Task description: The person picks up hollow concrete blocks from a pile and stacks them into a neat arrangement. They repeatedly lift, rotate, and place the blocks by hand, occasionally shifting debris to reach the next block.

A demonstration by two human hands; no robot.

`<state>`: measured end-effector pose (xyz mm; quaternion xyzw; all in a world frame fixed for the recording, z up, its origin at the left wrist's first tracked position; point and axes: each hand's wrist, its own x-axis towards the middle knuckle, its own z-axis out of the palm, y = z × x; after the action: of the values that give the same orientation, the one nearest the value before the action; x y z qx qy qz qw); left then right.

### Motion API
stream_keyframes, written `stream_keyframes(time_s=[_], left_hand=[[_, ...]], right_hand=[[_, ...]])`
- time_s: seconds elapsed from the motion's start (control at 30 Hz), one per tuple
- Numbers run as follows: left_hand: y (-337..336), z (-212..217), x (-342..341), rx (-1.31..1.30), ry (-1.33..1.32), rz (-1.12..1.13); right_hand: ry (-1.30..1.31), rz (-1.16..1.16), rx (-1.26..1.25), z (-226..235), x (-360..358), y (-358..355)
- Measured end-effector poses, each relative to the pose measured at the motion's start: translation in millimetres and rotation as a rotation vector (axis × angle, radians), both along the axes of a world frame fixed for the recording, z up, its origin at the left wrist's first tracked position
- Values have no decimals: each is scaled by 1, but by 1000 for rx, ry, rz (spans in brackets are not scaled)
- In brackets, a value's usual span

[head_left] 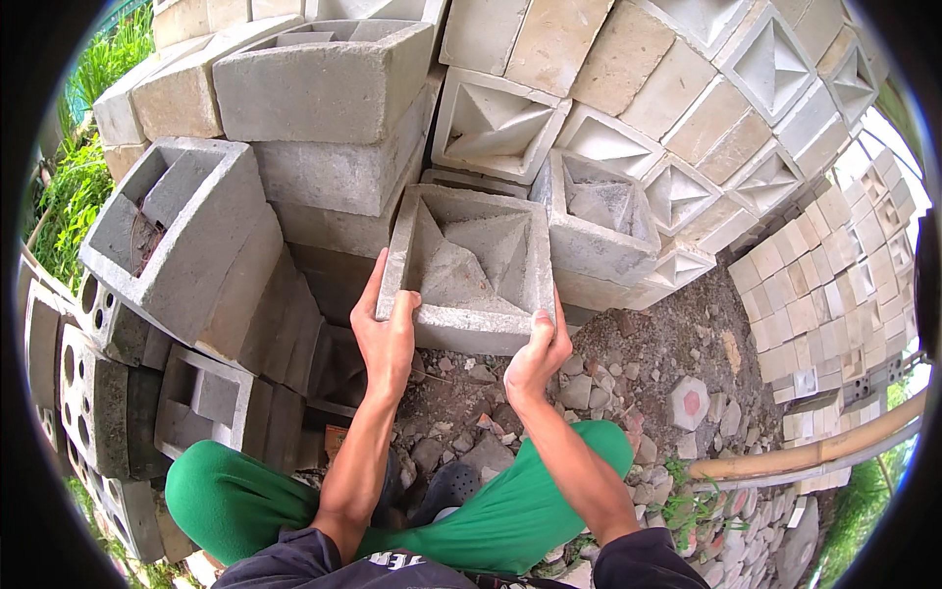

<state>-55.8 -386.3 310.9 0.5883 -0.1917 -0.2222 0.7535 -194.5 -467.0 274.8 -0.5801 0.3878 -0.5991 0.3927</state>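
Outdoors, left to right: hollow grey blocks stacked; left hand, fingers clamped on left edge of square vent block held against pile; right hand gripping its lower right corner; rubble beyond.

Your left hand covers the near left corner of the square concrete block, and your right hand covers its near right corner; its underside and back face you cannot see. Your palms are turned away, so how much skin meets the block is not clear. The stack of grey blocks runs out past the top edge, and the perforated blocks on your left are cut by the dark fisheye rim. The pale tiles far right are too small and bent to tell apart. Your green trousers hide the ground beneath you, and a dark shoe shows only partly.
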Motion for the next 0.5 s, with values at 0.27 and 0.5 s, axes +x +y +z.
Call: stream_keyframes(time_s=[0.27,0.5], left_hand=[[-21,-15,-9,-7,-210,222],[-36,-47,-12,-133,-276,471]], right_hand=[[31,-65,-117,-5,6,-5],[76,-50,-242,-21,1,-11]])
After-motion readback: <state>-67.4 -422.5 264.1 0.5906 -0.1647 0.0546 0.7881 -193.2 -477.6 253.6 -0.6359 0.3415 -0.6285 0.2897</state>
